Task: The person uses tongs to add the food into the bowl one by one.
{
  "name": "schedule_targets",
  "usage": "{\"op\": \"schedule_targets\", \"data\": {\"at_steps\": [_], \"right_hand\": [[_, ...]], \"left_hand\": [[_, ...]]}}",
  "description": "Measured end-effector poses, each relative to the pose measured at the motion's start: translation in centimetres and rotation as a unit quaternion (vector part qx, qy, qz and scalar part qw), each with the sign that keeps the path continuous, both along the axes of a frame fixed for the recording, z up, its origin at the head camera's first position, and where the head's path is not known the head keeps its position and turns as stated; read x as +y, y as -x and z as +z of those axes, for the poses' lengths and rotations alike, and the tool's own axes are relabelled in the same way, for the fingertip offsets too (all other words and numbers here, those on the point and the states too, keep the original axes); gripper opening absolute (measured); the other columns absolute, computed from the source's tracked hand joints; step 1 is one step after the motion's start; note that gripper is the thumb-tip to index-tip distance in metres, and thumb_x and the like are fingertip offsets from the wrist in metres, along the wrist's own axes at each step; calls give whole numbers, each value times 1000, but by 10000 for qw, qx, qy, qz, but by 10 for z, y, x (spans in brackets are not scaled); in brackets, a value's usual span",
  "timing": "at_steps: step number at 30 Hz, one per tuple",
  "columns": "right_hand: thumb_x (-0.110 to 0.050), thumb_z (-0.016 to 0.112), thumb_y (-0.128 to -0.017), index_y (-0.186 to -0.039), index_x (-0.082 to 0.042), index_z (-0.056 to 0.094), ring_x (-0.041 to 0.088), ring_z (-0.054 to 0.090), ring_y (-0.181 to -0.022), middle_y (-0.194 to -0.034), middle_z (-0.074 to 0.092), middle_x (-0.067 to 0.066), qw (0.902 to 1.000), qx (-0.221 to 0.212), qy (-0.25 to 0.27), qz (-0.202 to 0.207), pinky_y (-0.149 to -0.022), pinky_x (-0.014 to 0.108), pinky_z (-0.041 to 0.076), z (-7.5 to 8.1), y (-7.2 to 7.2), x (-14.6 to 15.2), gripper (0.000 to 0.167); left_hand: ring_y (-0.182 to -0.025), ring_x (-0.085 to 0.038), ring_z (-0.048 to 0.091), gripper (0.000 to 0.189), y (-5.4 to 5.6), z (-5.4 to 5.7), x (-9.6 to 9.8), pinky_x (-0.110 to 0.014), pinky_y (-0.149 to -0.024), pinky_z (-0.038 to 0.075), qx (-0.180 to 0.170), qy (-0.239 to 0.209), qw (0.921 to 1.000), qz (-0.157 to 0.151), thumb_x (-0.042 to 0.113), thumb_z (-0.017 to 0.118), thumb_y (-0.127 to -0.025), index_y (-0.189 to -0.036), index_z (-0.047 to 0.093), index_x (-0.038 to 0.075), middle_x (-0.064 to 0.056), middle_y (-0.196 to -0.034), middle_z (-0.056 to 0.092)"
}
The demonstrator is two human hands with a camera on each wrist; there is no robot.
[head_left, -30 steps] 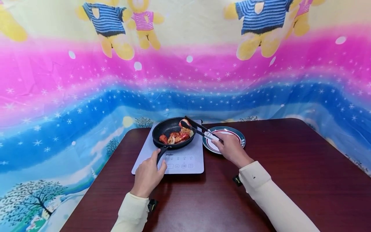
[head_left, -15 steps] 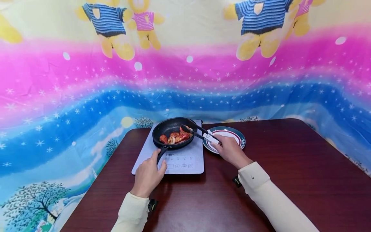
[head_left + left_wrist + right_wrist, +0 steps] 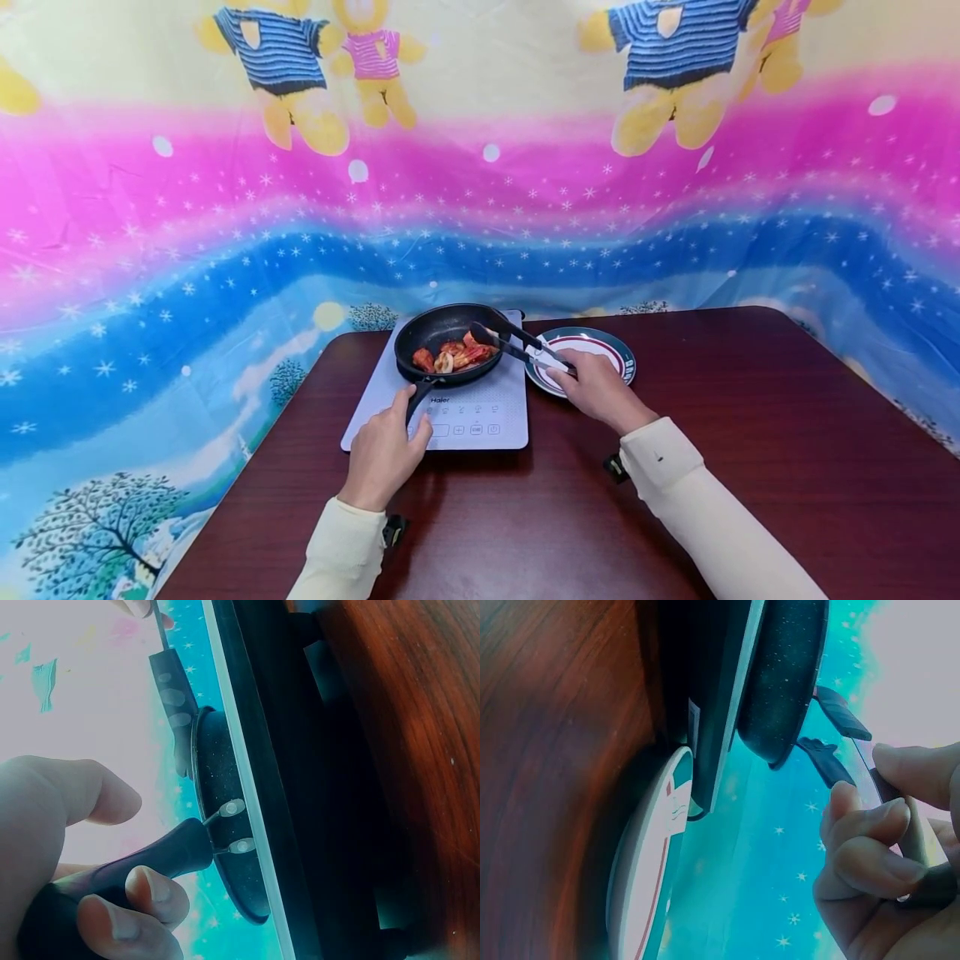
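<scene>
My left hand [image 3: 384,454] grips the black handle [image 3: 154,859] of a frying pan [image 3: 427,327]. Reddish-brown cooked food pieces [image 3: 456,357] lie in the pan, mostly on its near and right side. In my right hand [image 3: 603,392] is a pair of tongs [image 3: 517,348] with dark tips and a metal middle, reaching over the pan's right rim. The tips are at the food on that side; whether a piece is between them I cannot tell. In the right wrist view, the right thumb and curled fingers [image 3: 870,874] hold the tongs from both sides.
Beneath the pan is a white Haier induction cooker [image 3: 476,417] with touch controls in front. A round plate [image 3: 628,360] with a green rim and a red ring sits right beside it, under the tongs and right hand. A cartoon-printed cloth [image 3: 487,208] hangs behind the brown table [image 3: 495,517].
One second ago the tongs held a food piece raised at the pan's right side. They have since come down, and that piece is now lower among the others. The left hand has stayed still.
</scene>
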State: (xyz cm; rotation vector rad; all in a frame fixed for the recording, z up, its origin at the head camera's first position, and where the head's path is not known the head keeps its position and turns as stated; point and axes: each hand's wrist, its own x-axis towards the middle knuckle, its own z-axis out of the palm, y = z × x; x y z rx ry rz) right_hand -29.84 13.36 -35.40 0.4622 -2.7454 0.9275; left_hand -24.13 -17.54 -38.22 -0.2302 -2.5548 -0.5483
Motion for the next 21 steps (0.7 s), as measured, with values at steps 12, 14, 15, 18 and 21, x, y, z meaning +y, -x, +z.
{"op": "schedule_targets", "data": {"at_steps": [12,14,15,18,21], "right_hand": [[-28,58,-97,-139,-3,51,35,51,-120,-135,54,21,9996,-181,12,-209,-93,51,44,15,-1,15,50],[-28,57,-97,-140,-3,49,37,50,-123,-137,52,22,9992,-270,23,-280,-95,51,43,19,-2,20,51],[-29,57,-97,-140,-2,49,36,50,-123,-137,51,22,9989,-324,26,-327,-95,51,43,21,-2,24,51],[-30,55,-98,-140,1,48,36,51,-121,-138,49,25,9983,-444,22,-386,-94,50,44,25,-1,35,53],[-32,55,-98,-139,2,48,33,53,-111,-136,51,25,9974,-584,-14,-414,-87,46,47,29,0,50,54]], "left_hand": [[-44,-12,39,47,1,0,0,-30,-43,32,-22,16,10000,9,27,65,-89,-132,56,11,3,-52,45],[-44,-12,39,47,1,0,0,-30,-43,32,-20,16,10000,6,28,65,-89,-132,56,11,4,-52,45],[-44,-12,39,47,1,0,0,-30,-43,33,-23,13,10000,7,28,65,-89,-132,56,11,4,-52,45],[-44,-12,40,47,1,0,0,-30,-43,33,-5,24,10000,5,28,65,-89,-132,56,11,3,-52,46],[-45,-12,42,47,1,0,0,-31,-44,35,30,61,10000,19,28,66,-88,-132,57,10,1,-54,49]]}}
